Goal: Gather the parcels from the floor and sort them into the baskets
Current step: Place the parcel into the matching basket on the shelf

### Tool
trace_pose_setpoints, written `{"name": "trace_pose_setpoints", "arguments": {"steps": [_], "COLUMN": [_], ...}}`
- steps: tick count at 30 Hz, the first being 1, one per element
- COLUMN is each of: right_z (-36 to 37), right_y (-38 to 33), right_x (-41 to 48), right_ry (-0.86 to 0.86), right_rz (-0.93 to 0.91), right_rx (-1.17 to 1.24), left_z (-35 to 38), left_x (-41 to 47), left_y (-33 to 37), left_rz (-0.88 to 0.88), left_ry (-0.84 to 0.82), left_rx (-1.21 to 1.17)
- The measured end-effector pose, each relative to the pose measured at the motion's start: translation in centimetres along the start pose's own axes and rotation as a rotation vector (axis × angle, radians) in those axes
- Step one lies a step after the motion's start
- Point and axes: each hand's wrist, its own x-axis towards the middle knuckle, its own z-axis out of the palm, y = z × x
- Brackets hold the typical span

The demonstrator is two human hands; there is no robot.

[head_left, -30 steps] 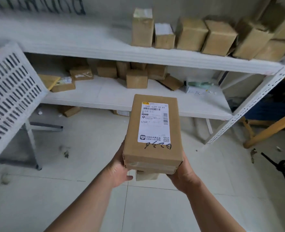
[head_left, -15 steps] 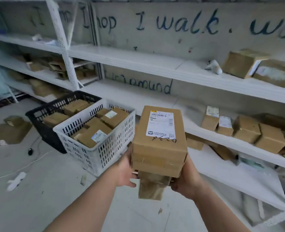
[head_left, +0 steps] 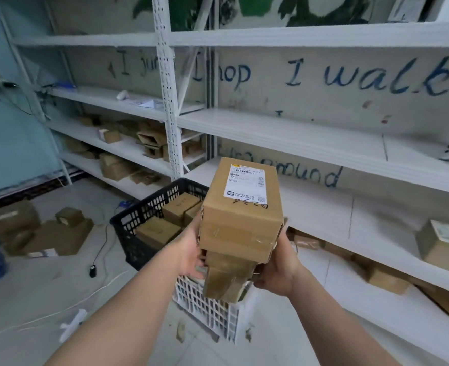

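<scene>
Holding a two-high stack at centre frame, the left hand [head_left: 189, 250] and right hand [head_left: 277, 270] clamp the labelled parcel [head_left: 242, 207] with a smaller taped parcel [head_left: 227, 281] under it, above the white basket [head_left: 207, 313] and beside the black basket [head_left: 139, 215]. The lower parcel hangs below the palms, so loosening either grip would likely drop it into the wrong basket.

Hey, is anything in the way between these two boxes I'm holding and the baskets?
Nothing visible. The left hand and right hand hold the labelled parcel and the smaller parcel under it in the air beside the black basket, over the white basket. The white basket's opening is hidden behind them.
</scene>
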Motion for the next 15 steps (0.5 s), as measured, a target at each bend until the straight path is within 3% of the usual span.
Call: {"name": "trace_pose_setpoints", "arguments": {"steps": [7, 15], "right_z": [5.1, 6.0], "right_y": [-2.9, -4.9], "right_x": [8.7, 17.4], "right_ry": [-0.031, 0.029], "right_rz": [0.137, 0.148], "right_rx": [-0.027, -0.004], "left_z": [-7.4, -10.3], "left_x": [7.2, 13.5], "left_y": [3.8, 6.4], "left_rz": [-0.067, -0.111], "left_ry": [-0.021, 0.024], "left_rx": [0.012, -0.069]}}
